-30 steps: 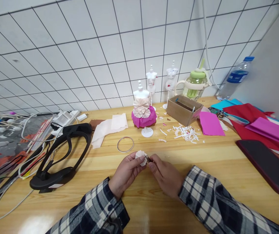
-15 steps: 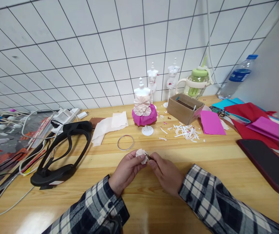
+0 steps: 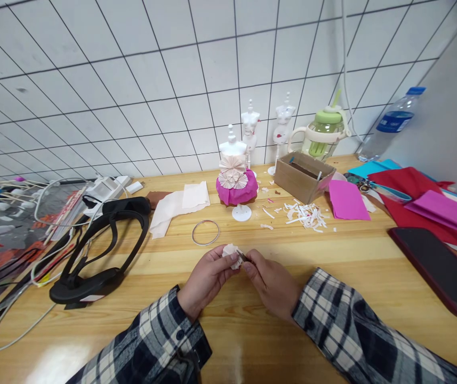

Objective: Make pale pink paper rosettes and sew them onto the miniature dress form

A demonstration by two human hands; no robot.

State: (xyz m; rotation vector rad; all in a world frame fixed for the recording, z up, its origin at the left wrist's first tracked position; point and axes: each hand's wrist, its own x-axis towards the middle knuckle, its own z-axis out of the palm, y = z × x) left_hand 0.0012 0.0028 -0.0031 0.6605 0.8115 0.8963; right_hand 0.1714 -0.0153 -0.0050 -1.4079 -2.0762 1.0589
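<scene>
Between thumb and fingers, my left hand (image 3: 208,277) pinches a small pleated cream paper rosette (image 3: 231,255). My right hand (image 3: 270,280) is closed on a thin dark tool (image 3: 243,257), mostly hidden by the fingers, whose tip meets the rosette's right edge. Beyond the hands stands a small white mannequin (image 3: 232,148) on a round base, dressed in cream pleated fans (image 3: 233,173) and a magenta paper skirt (image 3: 237,188). A thin metal ring (image 3: 206,233) lies left of it, near cream paper strips (image 3: 180,205).
Two more mannequins (image 3: 250,128) stand behind. To the right are a cardboard box (image 3: 298,180), paper scraps (image 3: 306,215), a green-lidded jug (image 3: 326,133), a bottle (image 3: 392,125), colored paper (image 3: 348,200) and a phone (image 3: 440,272). A black headset (image 3: 88,290) and cables lie left.
</scene>
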